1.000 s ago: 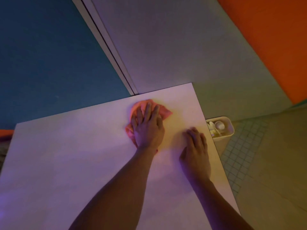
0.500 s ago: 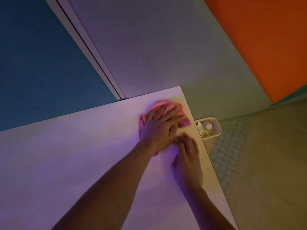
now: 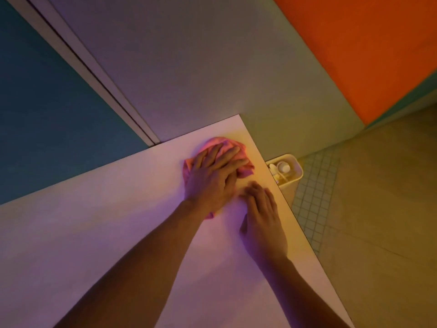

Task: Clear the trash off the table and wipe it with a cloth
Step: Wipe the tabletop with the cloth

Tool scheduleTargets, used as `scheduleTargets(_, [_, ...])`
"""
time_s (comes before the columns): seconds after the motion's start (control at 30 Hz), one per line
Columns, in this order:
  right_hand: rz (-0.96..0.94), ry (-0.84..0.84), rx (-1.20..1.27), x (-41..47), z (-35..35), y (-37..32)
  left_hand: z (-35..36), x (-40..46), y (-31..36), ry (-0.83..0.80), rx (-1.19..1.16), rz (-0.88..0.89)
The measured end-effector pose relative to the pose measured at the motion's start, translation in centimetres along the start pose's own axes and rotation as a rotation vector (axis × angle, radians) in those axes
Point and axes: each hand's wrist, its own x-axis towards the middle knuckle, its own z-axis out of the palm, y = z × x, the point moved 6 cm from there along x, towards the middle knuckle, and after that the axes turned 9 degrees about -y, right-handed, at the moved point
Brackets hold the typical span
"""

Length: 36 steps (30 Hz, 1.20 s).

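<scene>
Cloth (image 3: 238, 159) bunched at the far right corner of the pale tabletop (image 3: 94, 233).
Its long axis slants from near-left to far-right under the flat, open left hand (image 3: 212, 178); right hand (image 3: 262, 218) lies open and empty just beside it; bin (image 3: 289, 183) stands on the tiled floor (image 3: 314, 197) beyond the right edge.

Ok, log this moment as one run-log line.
stage: wiping | left hand: flat on cloth, far right corner of table | right hand: flat on table, empty | trash: in bin beside table

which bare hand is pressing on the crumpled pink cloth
The left hand, spread flat on the crumpled pink cloth; the right hand rests on the bare white table.
</scene>
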Motion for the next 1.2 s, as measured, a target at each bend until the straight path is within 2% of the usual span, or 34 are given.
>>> scheduleTargets(0.2, [0.015,-0.018,-0.020,0.9,0.0,0.1,-0.4,5.1,-0.9,0.032,-0.009,-0.099])
scheduleTargets(0.33, [0.019,0.004,-0.001,0.3,-0.3,0.3,-0.3,1.9,0.9,0.078,-0.088,-0.002])
scheduleTargets(0.47, [0.018,0.038,0.030,0.0,-0.4,0.0,0.5,-1.0,0.5,0.021,-0.025,0.136])
scheduleTargets(0.7, [0.024,0.025,-0.035,0.7,0.1,0.3,-0.4,4.5,0.1,0.012,0.000,-0.082])
scheduleTargets(0.77, [0.017,0.028,-0.017,0.8,0.1,0.4,0.0,4.1,0.6,0.007,-0.007,-0.016])
scheduleTargets(0.87, [0.021,0.067,0.051,0.0,-0.3,0.5,0.5,-0.3,2.0,-0.033,0.010,0.234])
scheduleTargets(0.93, [0.038,0.101,0.067,-0.1,-0.8,0.5,0.0,-2.2,1.1,-0.022,-0.017,0.307])
scheduleTargets(1.0, [0.051,0.103,0.053,0.0,-0.8,0.5,-0.4,-1.9,-0.2,-0.007,-0.014,0.267])
scheduleTargets(1.13, [0.062,0.084,0.001,0.1,-0.3,0.7,-0.6,1.7,-0.6,-0.006,0.008,0.011])
scheduleTargets(1.2, [0.060,0.080,-0.017,0.3,-0.4,0.9,-0.4,3.4,0.0,-0.020,-0.003,-0.063])
